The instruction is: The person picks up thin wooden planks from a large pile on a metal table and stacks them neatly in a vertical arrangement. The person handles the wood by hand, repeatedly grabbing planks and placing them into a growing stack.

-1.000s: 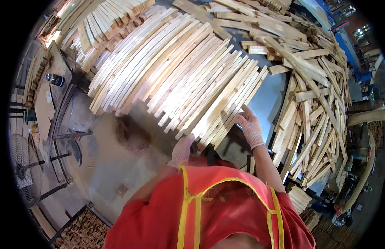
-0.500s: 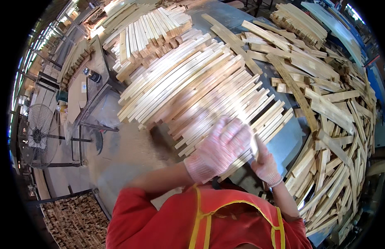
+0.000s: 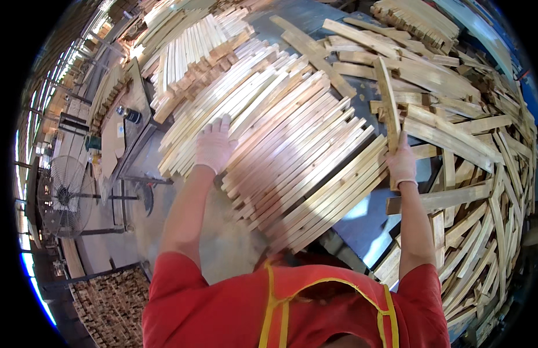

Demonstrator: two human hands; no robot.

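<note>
My left hand (image 3: 215, 145), in a pale knitted glove, lies flat with its fingers stretched over the left ends of a wide layer of pale wooden strips (image 3: 304, 145). The strips lie side by side, and a dark gap splits off several of them on the near right. My right hand (image 3: 401, 163), gloved too, is closed round the near end of a wooden slat (image 3: 387, 98) that points away from me. This slat is at the right of the strips, by the heap of loose boards (image 3: 454, 145).
Behind the layer stands a stack of wooden strips (image 3: 193, 52). On the left are a fan (image 3: 63, 194), a side table (image 3: 138, 95) with a dark bottle (image 3: 128, 114), and a crate of small wood pieces (image 3: 112, 304). A blue-grey tabletop (image 3: 362, 223) shows between strips and heap.
My hands have moved apart: the left went to the strips' far left ends, the right reached out to the heap and took hold of a slat. The near strips now lie closer together.
</note>
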